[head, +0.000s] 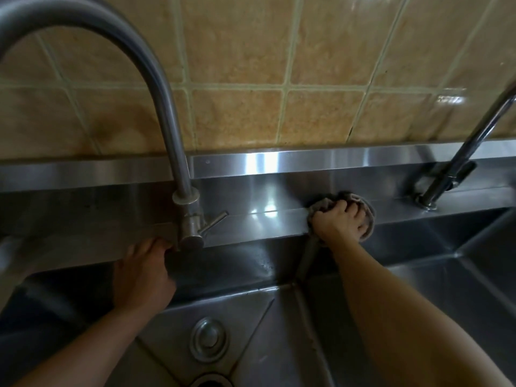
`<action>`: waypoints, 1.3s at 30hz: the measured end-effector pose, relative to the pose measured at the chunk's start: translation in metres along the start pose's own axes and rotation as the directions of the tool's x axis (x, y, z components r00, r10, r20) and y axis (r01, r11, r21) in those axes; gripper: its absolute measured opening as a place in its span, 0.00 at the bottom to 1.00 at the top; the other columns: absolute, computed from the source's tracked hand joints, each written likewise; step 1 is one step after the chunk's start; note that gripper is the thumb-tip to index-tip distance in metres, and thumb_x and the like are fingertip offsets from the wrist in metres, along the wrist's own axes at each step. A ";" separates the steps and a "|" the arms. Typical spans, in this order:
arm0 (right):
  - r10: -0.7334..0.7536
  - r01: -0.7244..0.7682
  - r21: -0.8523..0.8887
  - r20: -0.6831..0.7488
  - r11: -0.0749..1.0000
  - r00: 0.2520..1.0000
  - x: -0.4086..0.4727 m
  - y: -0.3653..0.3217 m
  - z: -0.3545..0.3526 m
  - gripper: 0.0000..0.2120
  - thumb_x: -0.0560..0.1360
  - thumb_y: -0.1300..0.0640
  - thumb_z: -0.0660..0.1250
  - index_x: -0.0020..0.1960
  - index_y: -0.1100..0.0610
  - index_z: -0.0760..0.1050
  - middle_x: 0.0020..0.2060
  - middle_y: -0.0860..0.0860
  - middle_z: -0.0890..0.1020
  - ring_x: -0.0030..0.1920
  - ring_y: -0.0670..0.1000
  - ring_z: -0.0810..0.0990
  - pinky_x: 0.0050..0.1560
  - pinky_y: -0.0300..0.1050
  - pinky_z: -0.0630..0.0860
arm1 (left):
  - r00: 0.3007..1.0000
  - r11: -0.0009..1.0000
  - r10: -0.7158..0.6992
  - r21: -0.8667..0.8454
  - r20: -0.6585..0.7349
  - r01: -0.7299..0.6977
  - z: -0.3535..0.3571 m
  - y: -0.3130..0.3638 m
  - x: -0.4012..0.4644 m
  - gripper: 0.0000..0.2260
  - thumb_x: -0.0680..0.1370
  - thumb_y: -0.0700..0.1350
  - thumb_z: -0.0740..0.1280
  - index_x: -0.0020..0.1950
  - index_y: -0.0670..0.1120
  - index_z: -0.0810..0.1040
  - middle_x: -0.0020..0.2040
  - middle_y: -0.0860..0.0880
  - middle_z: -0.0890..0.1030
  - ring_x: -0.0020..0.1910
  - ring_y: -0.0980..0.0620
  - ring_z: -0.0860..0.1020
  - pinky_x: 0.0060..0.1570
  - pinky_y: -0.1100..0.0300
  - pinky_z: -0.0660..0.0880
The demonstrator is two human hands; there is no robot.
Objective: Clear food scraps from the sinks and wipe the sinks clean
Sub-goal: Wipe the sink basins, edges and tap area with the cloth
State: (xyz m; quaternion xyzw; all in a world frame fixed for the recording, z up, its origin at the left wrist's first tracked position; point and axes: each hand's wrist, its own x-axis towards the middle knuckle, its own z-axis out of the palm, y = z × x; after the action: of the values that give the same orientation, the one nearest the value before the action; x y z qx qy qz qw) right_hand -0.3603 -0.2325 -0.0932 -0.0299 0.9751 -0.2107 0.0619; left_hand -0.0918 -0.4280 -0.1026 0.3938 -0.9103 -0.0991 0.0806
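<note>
My right hand (342, 222) grips a grey cloth (368, 216) and presses it on the steel ledge (265, 219) behind the sinks, between the two faucets. My left hand (142, 272) rests against the back wall of the left sink (237, 269), its fingertips touching the underside of the ledge beside the base of the tall curved faucet (184, 196). A strip of the cloth hangs down over the divider (304, 303) between the left sink and the right sink (446, 275). No food scraps show in either sink.
A round overflow cap (208, 335) and the drain rim (212, 382) sit in the left sink. A second, slimmer faucet (452, 174) rises at the right. Tan wall tiles (279, 79) stand above a steel backsplash strip (307, 160). The left faucet's lever (215, 222) points right.
</note>
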 end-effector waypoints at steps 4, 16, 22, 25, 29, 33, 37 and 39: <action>-0.197 0.186 -0.177 -0.047 0.966 0.979 -0.045 -0.033 0.031 0.26 0.79 0.48 0.52 0.73 0.60 0.60 0.72 0.63 0.60 0.73 0.62 0.55 0.73 0.57 0.50 | 1.000 1.000 -0.007 0.013 0.014 0.007 -0.001 0.001 -0.003 0.27 0.69 0.43 0.71 0.67 0.51 0.69 0.67 0.50 0.69 0.64 0.45 0.66 0.60 0.50 0.67; -0.512 0.514 -0.029 0.038 0.858 0.858 -0.037 -0.013 0.007 0.14 0.74 0.49 0.64 0.58 0.50 0.77 0.63 0.52 0.74 0.66 0.56 0.70 0.67 0.46 0.66 | 0.998 0.997 -0.055 0.047 -0.008 0.055 0.006 0.005 -0.005 0.28 0.65 0.38 0.72 0.65 0.47 0.73 0.66 0.47 0.71 0.63 0.41 0.67 0.58 0.46 0.67; -0.111 0.111 -0.005 0.016 0.994 0.994 0.006 0.027 -0.021 0.26 0.78 0.48 0.55 0.73 0.57 0.60 0.75 0.58 0.58 0.75 0.58 0.53 0.74 0.55 0.50 | 0.998 0.997 -0.058 0.050 -0.005 0.058 0.008 0.010 -0.007 0.28 0.65 0.39 0.72 0.65 0.47 0.72 0.67 0.47 0.70 0.62 0.40 0.68 0.58 0.46 0.67; -0.075 0.077 -0.043 0.043 0.996 0.996 -0.004 0.008 -0.012 0.28 0.80 0.47 0.52 0.74 0.61 0.56 0.75 0.60 0.54 0.76 0.60 0.48 0.74 0.56 0.46 | 0.999 0.998 -0.048 0.048 0.005 0.047 0.006 0.010 -0.005 0.28 0.67 0.41 0.71 0.67 0.49 0.70 0.68 0.49 0.68 0.64 0.42 0.66 0.60 0.48 0.66; -0.291 0.291 -0.085 0.018 0.953 0.957 -0.053 -0.029 0.028 0.23 0.80 0.52 0.56 0.72 0.60 0.61 0.73 0.62 0.59 0.74 0.61 0.54 0.74 0.52 0.49 | 0.999 0.999 -0.030 0.033 0.013 0.030 0.002 0.010 -0.007 0.28 0.68 0.43 0.71 0.67 0.52 0.69 0.69 0.52 0.67 0.65 0.45 0.65 0.62 0.51 0.65; -0.560 0.560 -0.015 -0.028 0.828 0.828 -0.088 -0.055 0.064 0.22 0.79 0.55 0.61 0.72 0.54 0.66 0.72 0.56 0.63 0.74 0.56 0.57 0.75 0.46 0.51 | 1.000 1.000 -0.012 -0.005 0.019 0.012 -0.005 0.009 -0.006 0.26 0.70 0.45 0.68 0.67 0.57 0.66 0.69 0.56 0.64 0.65 0.50 0.64 0.63 0.53 0.64; -0.795 0.759 0.261 0.063 0.597 0.604 -0.115 -0.072 0.072 0.15 0.77 0.63 0.63 0.63 0.59 0.75 0.63 0.55 0.75 0.66 0.53 0.70 0.66 0.42 0.64 | 0.999 1.000 0.011 -0.014 0.030 -0.010 -0.006 0.005 -0.010 0.27 0.71 0.46 0.66 0.68 0.58 0.65 0.69 0.57 0.64 0.66 0.51 0.62 0.64 0.53 0.63; -0.706 0.627 0.473 -0.014 0.619 0.708 -0.122 -0.076 0.062 0.12 0.77 0.65 0.62 0.58 0.58 0.78 0.52 0.52 0.79 0.55 0.53 0.76 0.56 0.44 0.71 | 0.997 0.999 0.047 -0.002 0.065 -0.047 -0.008 -0.001 -0.011 0.29 0.71 0.46 0.67 0.70 0.58 0.62 0.69 0.57 0.62 0.68 0.52 0.61 0.65 0.52 0.62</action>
State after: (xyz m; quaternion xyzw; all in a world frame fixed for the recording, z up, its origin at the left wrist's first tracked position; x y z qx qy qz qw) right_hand -0.2291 -0.3164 -0.1047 -0.3939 0.8086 -0.4315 0.0688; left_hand -0.0819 -0.4209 -0.0959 0.3688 -0.9214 -0.1104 0.0533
